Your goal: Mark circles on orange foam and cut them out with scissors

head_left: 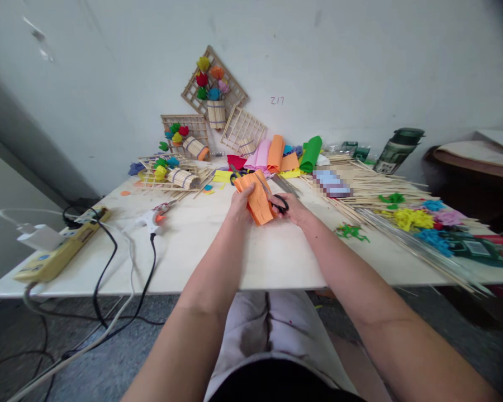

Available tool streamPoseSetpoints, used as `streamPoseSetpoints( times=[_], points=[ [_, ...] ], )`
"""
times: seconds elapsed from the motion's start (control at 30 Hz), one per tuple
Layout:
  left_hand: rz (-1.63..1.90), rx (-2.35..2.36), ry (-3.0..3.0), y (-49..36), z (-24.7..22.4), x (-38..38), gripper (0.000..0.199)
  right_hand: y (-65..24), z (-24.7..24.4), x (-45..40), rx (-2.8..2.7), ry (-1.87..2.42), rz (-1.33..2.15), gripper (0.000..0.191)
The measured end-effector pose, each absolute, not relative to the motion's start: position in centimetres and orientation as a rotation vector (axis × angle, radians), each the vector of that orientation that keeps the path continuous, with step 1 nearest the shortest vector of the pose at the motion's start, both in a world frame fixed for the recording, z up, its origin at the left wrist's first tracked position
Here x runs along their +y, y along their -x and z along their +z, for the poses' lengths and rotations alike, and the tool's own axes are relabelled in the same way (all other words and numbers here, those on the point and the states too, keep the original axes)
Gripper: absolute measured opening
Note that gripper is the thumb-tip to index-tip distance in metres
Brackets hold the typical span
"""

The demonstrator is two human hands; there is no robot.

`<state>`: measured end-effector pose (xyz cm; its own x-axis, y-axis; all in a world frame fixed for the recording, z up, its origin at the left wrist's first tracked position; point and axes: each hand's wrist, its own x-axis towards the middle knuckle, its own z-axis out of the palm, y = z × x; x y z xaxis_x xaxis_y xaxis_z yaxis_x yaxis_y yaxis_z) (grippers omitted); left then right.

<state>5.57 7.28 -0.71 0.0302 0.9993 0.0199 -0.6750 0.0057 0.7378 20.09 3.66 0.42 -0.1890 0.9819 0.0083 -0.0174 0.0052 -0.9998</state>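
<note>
A piece of orange crepe paper (260,207) with creases is held over the middle of the table. My left hand (242,204) pinches its left side, thumb on top. My right hand (294,210) is closed round the black handles of a pair of scissors (281,204). The scissor blades point up and left along the paper's right edge; I cannot tell whether they are cutting into it. Just behind the paper lie another dark-and-yellow-handled pair of scissors (236,176) and a yellow paper piece (222,177).
A glue gun (151,221) and a yellow power strip (62,251) with trailing cables lie left. Bamboo sticks (369,187), a dark bottle (398,149) and coloured paper bunches (413,219) occupy the right. Orange (275,153) and green (311,154) rolls and a stick lattice (214,72) stand behind.
</note>
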Motion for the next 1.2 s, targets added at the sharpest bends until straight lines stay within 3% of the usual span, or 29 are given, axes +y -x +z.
streamPoseSetpoints(
  times=[1.0, 1.2],
  points=[
    [1.429, 0.698, -0.619, -5.3, -0.6, 7.7, 0.023, -19.7, 0.5, 3.8, -1.35, 1.092, 1.32, 0.029],
    [1.444, 0.722, -0.61, -5.2, -0.7, 7.9, 0.033, -19.8, -0.2, 4.2, -1.393, 1.082, 1.313, 0.031]
  ],
)
